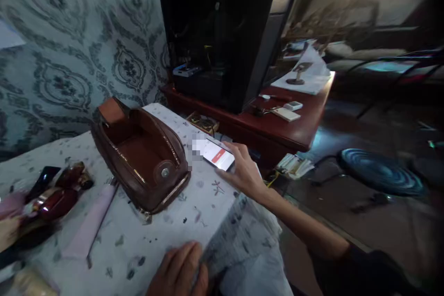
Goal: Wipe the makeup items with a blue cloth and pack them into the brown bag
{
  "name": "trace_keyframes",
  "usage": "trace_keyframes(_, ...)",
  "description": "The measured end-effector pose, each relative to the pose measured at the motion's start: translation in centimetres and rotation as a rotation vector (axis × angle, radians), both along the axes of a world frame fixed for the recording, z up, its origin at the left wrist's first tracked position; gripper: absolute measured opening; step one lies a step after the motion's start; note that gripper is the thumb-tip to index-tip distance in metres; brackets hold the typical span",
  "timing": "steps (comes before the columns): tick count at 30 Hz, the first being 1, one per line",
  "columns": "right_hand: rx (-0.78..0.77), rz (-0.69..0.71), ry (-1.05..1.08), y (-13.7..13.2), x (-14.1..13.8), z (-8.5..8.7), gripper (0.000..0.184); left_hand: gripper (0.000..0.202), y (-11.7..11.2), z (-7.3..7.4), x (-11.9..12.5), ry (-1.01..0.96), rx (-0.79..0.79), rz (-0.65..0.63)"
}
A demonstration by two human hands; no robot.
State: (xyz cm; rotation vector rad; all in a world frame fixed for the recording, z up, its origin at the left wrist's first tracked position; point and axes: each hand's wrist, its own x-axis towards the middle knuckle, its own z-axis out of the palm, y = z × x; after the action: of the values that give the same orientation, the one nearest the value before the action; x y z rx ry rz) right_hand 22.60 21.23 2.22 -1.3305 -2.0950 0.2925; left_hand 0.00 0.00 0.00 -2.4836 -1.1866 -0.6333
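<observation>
A smartphone [218, 154] with a lit screen is over the right side of the flower-patterned tablecloth [204, 208]. My right hand [244, 171] grips its near end, thumb on one side and fingers on the other. Whether the phone touches the cloth I cannot tell. Left of it stands a brown leather bag [138, 166], its zipped top gaping and its inside showing. At the table's near edge rests my left hand [182, 270], fingers loosely bent, thumb apart, nothing visible in it. A pale pink tube [92, 222] lies beside the bag.
Sunglasses [57, 199] and other small items crowd the table's left side. Behind stands a large black television [215, 32] on a red-brown cabinet [294, 129] holding small white objects and paper. A round dark stool [381, 171] is on the floor at right.
</observation>
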Motion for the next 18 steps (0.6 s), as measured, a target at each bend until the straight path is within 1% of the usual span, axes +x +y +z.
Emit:
trace_keyframes(3, -0.003, 0.007, -0.009, 0.4, -0.1, 0.1, 0.074, 0.014, 0.2, -1.1, -0.1, -0.018, 0.069, -0.034)
trace_keyframes(6, 0.020, 0.006, 0.010, 0.6, -0.2, -0.1, 0.074, 0.015, 0.3, -1.7, -0.2, -0.018, 0.108, -0.053)
trace_keyframes(10, 0.050, 0.015, 0.035, 0.7, -0.2, -0.4, 0.073, 0.013, 0.3, -1.9, -0.3, 0.009, 0.125, -0.047)
trace_keyframes(14, 0.049, 0.014, 0.028, 0.5, -0.3, -0.2, 0.073, 0.010, 0.4, -2.0, -0.2, -0.021, 0.185, -0.045)
trace_keyframes(18, 0.048, 0.021, 0.027, 0.6, -0.3, -0.3, 0.073, 0.010, 0.4, -2.1, -0.2, -0.031, 0.183, -0.046)
